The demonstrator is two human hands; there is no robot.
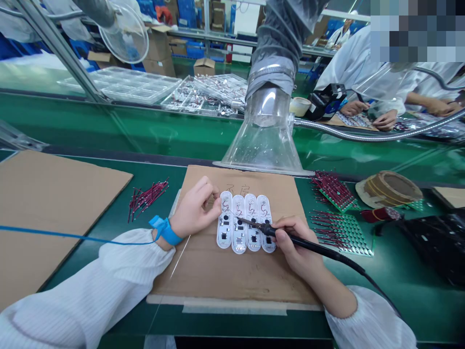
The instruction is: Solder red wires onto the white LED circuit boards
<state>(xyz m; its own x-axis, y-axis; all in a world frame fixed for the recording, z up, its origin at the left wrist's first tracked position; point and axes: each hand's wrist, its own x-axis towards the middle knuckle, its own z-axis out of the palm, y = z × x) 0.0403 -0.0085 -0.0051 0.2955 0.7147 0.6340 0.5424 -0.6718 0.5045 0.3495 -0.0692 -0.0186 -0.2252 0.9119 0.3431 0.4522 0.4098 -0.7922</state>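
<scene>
In my right hand (300, 245) is a black soldering iron (269, 230), gripped like a pen, its metal tip pointing left over the boards. Several white oval circuit boards (239, 242) with rounded ends stand side by side on a cardboard sheet (232, 276). Short red wires and black components show on them. My left hand (198, 206), with a blue wrist strap, is closed in a pinch at the upper end of the leftmost board. A thin strand of solder wire (179, 257) trails below this hand; the fingers hide most of what they pinch.
Loose dark-red wires (147, 198) lie left of the cardboard. At right are green boards with wires (345, 232) and a tape roll (392, 189). A clear fume hood (265, 145) hangs behind the boards. Across the bench, a co-worker's hands (385, 119) work.
</scene>
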